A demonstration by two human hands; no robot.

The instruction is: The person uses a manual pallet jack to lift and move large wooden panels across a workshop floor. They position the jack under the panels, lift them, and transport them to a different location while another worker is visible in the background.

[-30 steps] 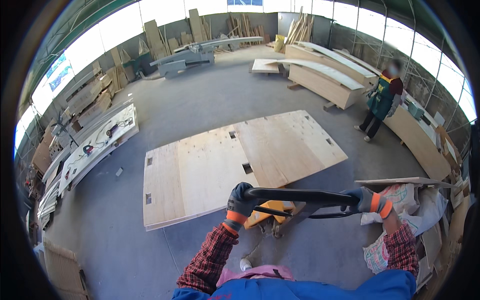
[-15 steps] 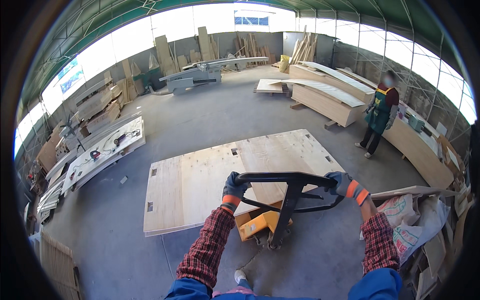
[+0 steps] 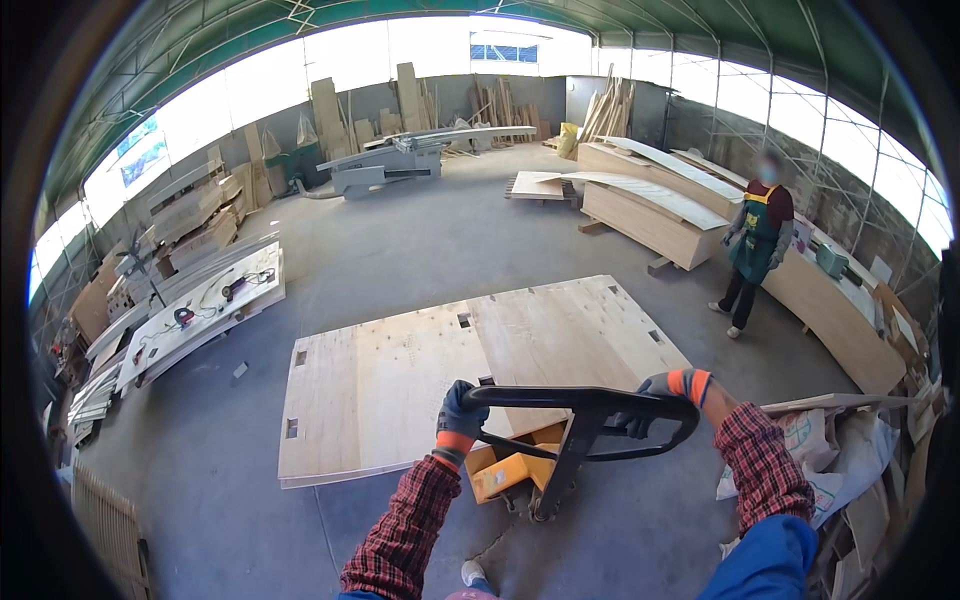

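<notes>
White shoe (image 3: 472, 573) at the bottom edge, on the grey floor (image 3: 235, 500). Plaid sleeves (image 3: 405, 525) run up to your gloved hands. Your left hand (image 3: 460, 414) is wrapped around the left end of the black loop handle (image 3: 545, 397). Your right hand (image 3: 657, 383) is at the right side of the loop, fingers bent down inside it; bar partly hides them, can't tell how tightly they close or on what. Handle rises on a dark stem from the yellow pallet truck (image 3: 512, 474), which sits right in front of you, partly under the near edge of the big wooden panel (image 3: 420, 365). Panel lies flat, slightly angled, with small rectangular cutouts.

Near right: white sacks (image 3: 858, 452) under a loose board (image 3: 835, 402). Lower left: slatted wood stack (image 3: 108, 525). Mid left: pale sheets (image 3: 212, 305) with a red tool (image 3: 183, 316) and cords on top. Mid right: person in a green apron (image 3: 757, 240), standing, facing your way, beside a long wooden box (image 3: 835, 315). Farther: more long boxes (image 3: 645, 225), grey machine (image 3: 385, 178). Back wall: leaning planks (image 3: 409, 97).
</notes>
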